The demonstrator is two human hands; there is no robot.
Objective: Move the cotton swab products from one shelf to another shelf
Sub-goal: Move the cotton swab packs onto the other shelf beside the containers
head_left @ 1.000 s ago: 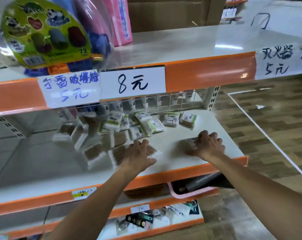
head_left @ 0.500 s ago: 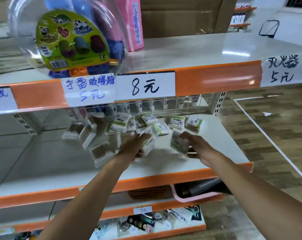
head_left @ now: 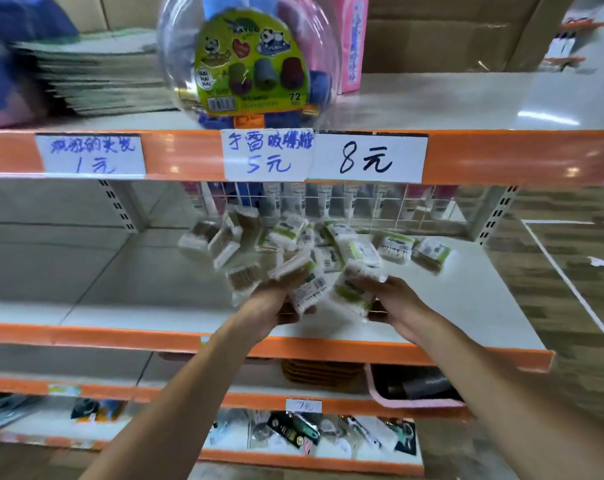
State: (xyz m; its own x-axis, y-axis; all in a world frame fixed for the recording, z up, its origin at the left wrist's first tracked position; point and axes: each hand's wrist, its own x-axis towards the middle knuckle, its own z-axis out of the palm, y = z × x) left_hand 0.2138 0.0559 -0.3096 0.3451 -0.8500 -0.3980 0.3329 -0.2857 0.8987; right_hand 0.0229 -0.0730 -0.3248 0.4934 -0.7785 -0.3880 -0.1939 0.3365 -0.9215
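Several small clear packs of cotton swabs (head_left: 396, 249) lie in a loose heap at the back of the middle shelf (head_left: 473, 306), in front of a wire grid. My left hand (head_left: 271, 308) grips a few swab packs (head_left: 304, 282), lifted just above the shelf. Close beside it, my right hand (head_left: 397, 306) holds another swab pack (head_left: 354, 292) with a green label. Both hands are held over the front half of the shelf, the packs almost touching. Motion blur hides the exact number in each hand.
The top shelf (head_left: 449, 105) carries a round clear tub of toys (head_left: 248, 60), a pink box (head_left: 354, 43) and a stack of flat packs (head_left: 99, 81). Paper price labels (head_left: 366, 157) hang on its orange edge. Below are a pink basin (head_left: 415, 400) and hanging small goods (head_left: 304, 434).
Both hands went from pressing on packs on the shelf to lifting them up and drawing them together. The camera has swung left and up, bringing the top shelf into view.
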